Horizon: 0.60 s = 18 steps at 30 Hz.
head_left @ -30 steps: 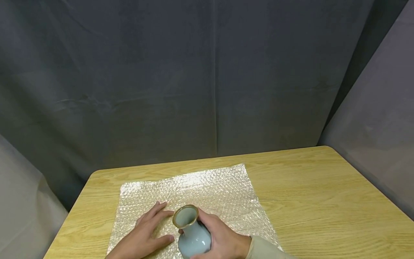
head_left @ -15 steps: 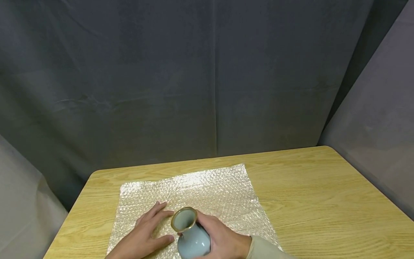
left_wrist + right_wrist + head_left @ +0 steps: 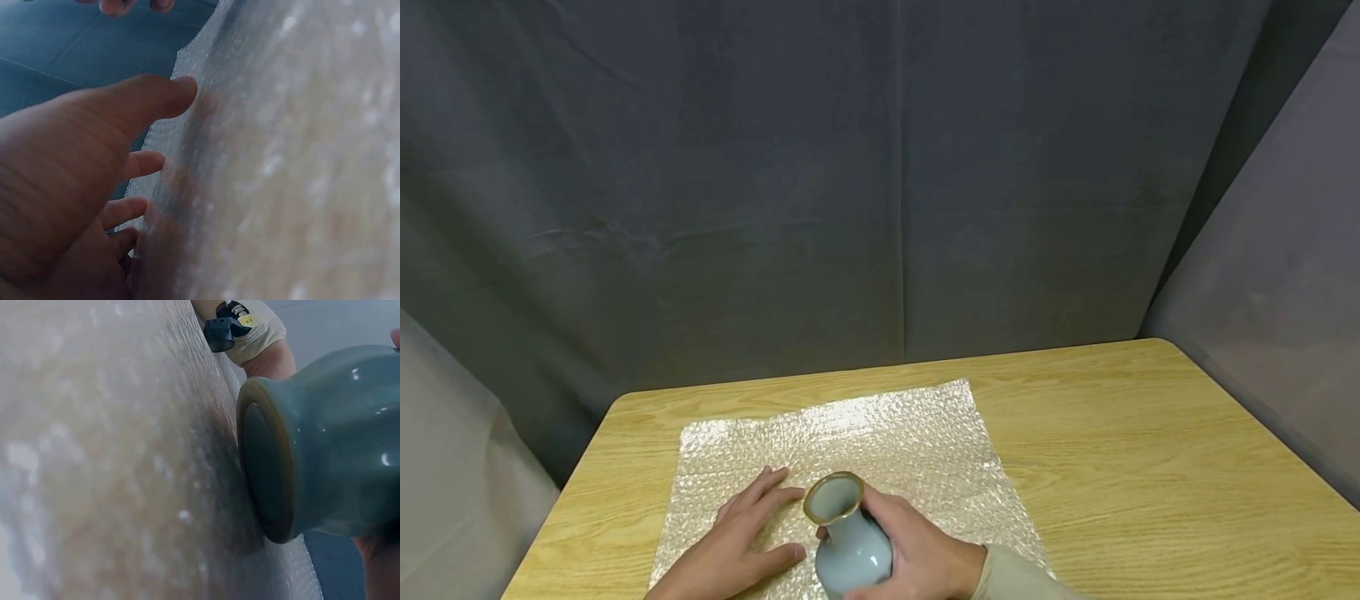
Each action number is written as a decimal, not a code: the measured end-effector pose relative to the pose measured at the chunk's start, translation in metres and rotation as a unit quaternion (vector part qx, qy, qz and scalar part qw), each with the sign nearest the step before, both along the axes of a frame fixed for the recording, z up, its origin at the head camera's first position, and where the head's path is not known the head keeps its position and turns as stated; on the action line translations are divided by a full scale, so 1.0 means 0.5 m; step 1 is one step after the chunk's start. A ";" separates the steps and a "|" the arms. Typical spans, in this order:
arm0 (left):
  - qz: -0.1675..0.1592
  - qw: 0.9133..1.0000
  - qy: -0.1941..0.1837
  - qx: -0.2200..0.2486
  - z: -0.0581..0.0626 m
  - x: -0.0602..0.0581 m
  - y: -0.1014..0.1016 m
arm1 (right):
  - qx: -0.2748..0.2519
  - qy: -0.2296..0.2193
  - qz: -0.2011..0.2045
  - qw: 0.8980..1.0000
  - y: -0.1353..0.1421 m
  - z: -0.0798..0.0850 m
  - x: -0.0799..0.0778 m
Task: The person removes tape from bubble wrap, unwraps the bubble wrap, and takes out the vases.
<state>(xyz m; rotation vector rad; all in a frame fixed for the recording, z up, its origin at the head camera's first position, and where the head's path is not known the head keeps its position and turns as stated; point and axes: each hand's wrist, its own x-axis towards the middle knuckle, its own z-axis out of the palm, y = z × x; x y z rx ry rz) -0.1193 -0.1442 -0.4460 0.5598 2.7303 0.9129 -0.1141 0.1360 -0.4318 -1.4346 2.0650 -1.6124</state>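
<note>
A pale blue-green vase (image 3: 854, 557) with a brown rim stands in the right hand (image 3: 925, 552), which grips it from the right side with the thumb and fingers around its body. Its mouth leans toward the upper left in the head view. In the right wrist view, the vase's round base (image 3: 265, 462) shows side-on, one edge close to the bubble wrap (image 3: 156, 487). Just left of the vase, the left hand (image 3: 737, 537) rests on the bubble wrap sheet (image 3: 887, 425) with its fingers spread. From the left wrist view, the thumb and fingertips (image 3: 181, 94) lie against the sheet.
The bubble wrap covers the near middle of a wooden table (image 3: 1135, 467). A dark grey curtain (image 3: 775, 208) hangs behind the table, with lighter cloth panels at both sides. A wrist camera (image 3: 220, 332) on the left arm shows in the right wrist view.
The right hand has dipped the vase's mouth slightly down and left, then raised it back near its earlier position. The left hand and the sheet have stayed in place.
</note>
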 end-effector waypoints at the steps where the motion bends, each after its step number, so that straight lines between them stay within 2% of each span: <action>1: -0.001 1.000 0.000 0.000 0.000 0.000 0.000 | -0.001 0.001 -0.001 1.000 0.001 -0.001 0.000; 18: 0.001 1.000 0.000 0.001 -0.004 -0.001 -0.001 | 0.042 0.014 -0.003 0.999 0.002 0.011 0.004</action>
